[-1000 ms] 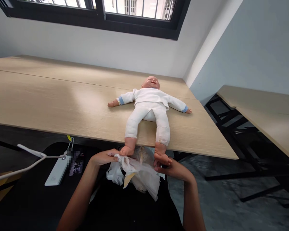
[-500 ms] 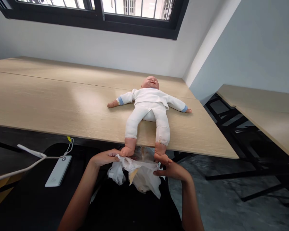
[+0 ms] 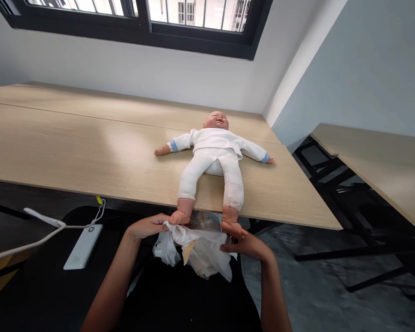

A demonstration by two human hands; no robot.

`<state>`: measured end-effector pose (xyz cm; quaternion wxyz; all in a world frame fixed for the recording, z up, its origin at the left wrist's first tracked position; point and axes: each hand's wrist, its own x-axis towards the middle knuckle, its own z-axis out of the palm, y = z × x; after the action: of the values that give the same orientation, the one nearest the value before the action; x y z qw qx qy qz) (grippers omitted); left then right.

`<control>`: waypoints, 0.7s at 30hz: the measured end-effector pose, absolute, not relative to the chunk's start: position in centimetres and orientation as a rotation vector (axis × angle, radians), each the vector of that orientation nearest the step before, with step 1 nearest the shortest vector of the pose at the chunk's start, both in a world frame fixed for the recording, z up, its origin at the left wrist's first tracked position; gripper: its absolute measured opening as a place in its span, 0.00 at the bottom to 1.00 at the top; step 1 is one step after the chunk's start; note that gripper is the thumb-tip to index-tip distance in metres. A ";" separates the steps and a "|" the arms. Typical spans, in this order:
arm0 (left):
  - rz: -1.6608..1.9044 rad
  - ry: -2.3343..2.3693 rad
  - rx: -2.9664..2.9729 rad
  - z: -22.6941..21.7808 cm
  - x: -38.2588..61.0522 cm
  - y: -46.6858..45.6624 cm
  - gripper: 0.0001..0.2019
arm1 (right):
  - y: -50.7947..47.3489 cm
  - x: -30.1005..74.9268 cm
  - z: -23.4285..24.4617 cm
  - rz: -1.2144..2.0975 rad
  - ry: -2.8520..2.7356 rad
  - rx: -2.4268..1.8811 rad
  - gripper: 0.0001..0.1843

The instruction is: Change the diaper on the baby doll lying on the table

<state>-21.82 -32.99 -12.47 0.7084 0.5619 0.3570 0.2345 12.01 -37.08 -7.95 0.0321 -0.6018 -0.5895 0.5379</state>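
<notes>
A baby doll in white clothes with blue cuffs lies on its back on the wooden table, its bare feet hanging over the front edge. Below the feet, a crumpled white plastic bag spreads over my lap, with something yellowish showing inside. My left hand pinches the bag's rim close to one doll foot. On the other side, my right hand grips the bag's edge under the other foot, and some of its fingers are hidden behind that foot and the plastic.
On a black seat at the left lies a white power bank with a white cable attached. Another wooden table stands at the right, with black folding legs beneath. A wall and a dark-framed window are behind.
The doll's foot near my left hand has shifted slightly left, along with that hand and the bag's rim. My right hand stays almost in place.
</notes>
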 end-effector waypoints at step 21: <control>0.156 0.166 1.577 -3.9 -18.3 -34.6 0.22 | -41.1 19.4 -3.6 1.583 -2.012 -1.209 0.19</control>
<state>-18.32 -34.64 -3.91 0.6991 0.7077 0.0745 0.0698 19.42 -41.14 -3.59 0.1545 -0.4219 -0.7020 0.5525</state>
